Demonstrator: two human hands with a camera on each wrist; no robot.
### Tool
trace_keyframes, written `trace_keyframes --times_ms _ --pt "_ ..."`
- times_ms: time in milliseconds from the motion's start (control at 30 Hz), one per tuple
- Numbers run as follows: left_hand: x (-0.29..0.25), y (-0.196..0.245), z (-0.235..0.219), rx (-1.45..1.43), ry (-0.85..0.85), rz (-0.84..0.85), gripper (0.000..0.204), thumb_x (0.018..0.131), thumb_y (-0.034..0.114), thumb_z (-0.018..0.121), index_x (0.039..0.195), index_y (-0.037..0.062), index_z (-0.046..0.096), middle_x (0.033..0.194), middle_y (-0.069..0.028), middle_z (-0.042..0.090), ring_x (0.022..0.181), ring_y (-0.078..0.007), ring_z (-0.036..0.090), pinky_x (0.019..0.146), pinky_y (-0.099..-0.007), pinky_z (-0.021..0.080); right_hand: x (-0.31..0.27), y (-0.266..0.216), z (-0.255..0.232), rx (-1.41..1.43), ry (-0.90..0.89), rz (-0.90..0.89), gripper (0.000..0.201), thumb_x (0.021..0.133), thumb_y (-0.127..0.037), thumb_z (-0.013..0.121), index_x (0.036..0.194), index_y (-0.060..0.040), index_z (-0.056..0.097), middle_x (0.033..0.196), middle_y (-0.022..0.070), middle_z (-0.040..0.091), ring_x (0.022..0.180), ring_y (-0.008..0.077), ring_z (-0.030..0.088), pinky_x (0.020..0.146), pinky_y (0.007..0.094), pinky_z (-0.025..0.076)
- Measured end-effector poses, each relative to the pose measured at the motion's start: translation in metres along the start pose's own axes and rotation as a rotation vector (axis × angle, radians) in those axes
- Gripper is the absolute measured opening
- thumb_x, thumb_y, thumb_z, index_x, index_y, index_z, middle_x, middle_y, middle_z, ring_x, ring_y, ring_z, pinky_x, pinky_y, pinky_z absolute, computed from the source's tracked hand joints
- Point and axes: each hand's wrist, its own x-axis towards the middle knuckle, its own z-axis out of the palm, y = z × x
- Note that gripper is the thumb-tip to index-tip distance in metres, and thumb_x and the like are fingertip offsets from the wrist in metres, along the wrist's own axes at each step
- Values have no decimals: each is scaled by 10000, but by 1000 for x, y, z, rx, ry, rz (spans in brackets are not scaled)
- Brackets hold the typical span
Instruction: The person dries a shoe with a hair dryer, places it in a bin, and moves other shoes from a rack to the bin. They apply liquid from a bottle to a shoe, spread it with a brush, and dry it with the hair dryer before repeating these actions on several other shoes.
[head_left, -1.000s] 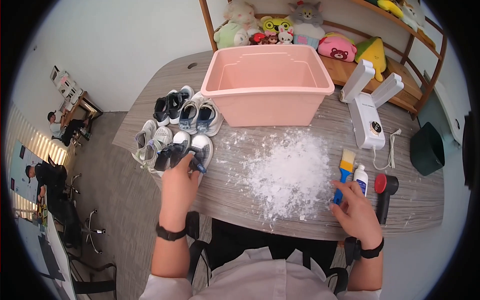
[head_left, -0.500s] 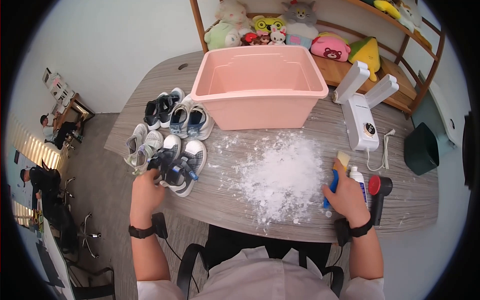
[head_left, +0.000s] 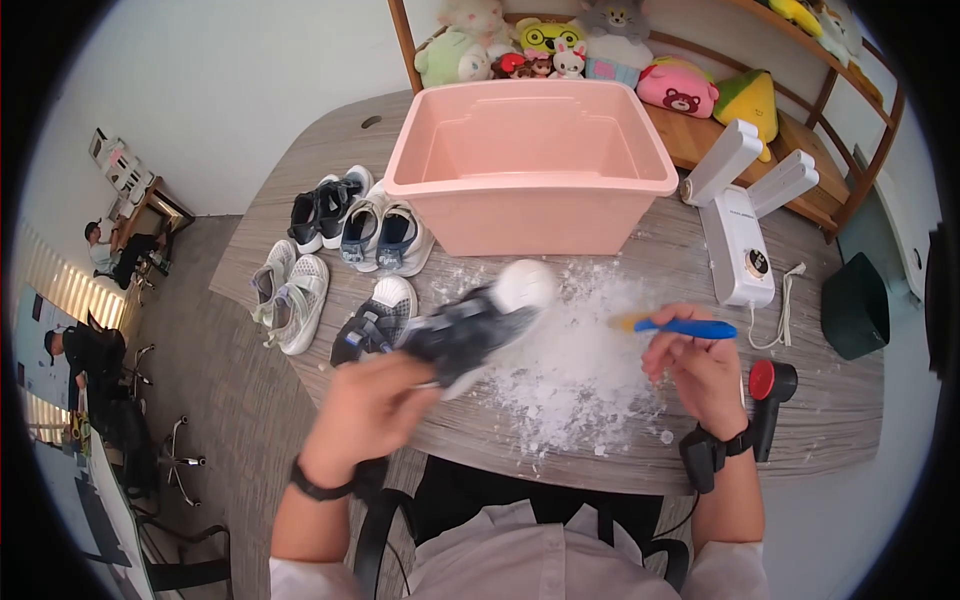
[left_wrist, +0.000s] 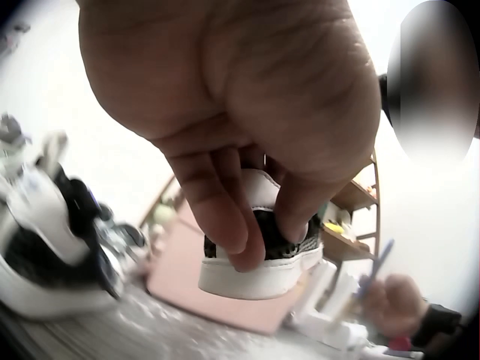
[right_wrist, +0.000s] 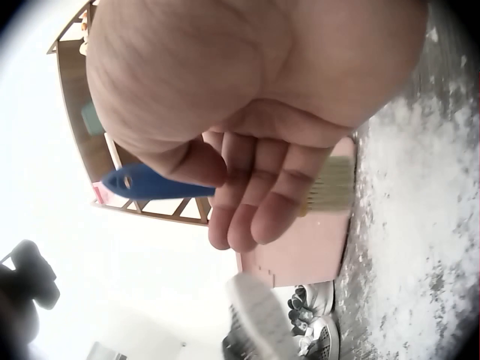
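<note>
My left hand grips a dark sneaker with a white toe and sole, lifted above the table's front left and blurred in the head view. Seen from the left wrist, thumb and fingers pinch the heel end of the sneaker. My right hand holds a flat brush by its blue handle, with the bristles pointing left over a heap of white powder. In the right wrist view the brush's pale bristles show past the fingers. The sneaker's mate stands on the table.
More shoes stand at the left. Behind the powder is a pink bin. A white two-armed device with a cord and a black-and-red tool are at the right. A shelf with plush toys runs along the back.
The left hand has picked up one dark sneaker from the pair and brought it right, toward the powder. The right hand has taken the brush off the table and raised it.
</note>
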Motion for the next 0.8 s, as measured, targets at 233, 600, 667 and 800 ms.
trace_keyframes --times_ms 233,600,667,800 --pt "90 -16 82 -219 -238 134 237 835 156 858 1017 24 783 731 -131 694 579 -215 658 539 -328 488 7 3 -6 -483 291 -186 192 1029 -162 688 939 0 736 723 -8 657 562 29 497 535 202 379" --pt "97 -44 116 -564 -436 10 451 818 -6 834 1247 -29 697 758 -108 725 472 -60 548 462 -247 396 18 32 -5 -553 160 -539 209 1016 -178 661 1010 21 724 841 97 730 640 125 654 586 267 496" --pt "95 -45 118 -579 -421 21 465 819 2 833 1262 -22 694 799 -123 737 462 -67 544 460 -244 394 17 43 -9 -570 203 -659 231 1031 -196 632 1020 25 699 850 119 735 610 158 674 582 275 518" --pt "99 -36 117 -578 -422 81 504 819 40 842 1297 -4 688 906 -165 762 432 -87 535 446 -236 396 12 49 0 -505 238 -755 245 1045 -211 610 1072 31 637 844 134 724 605 160 675 567 260 524"
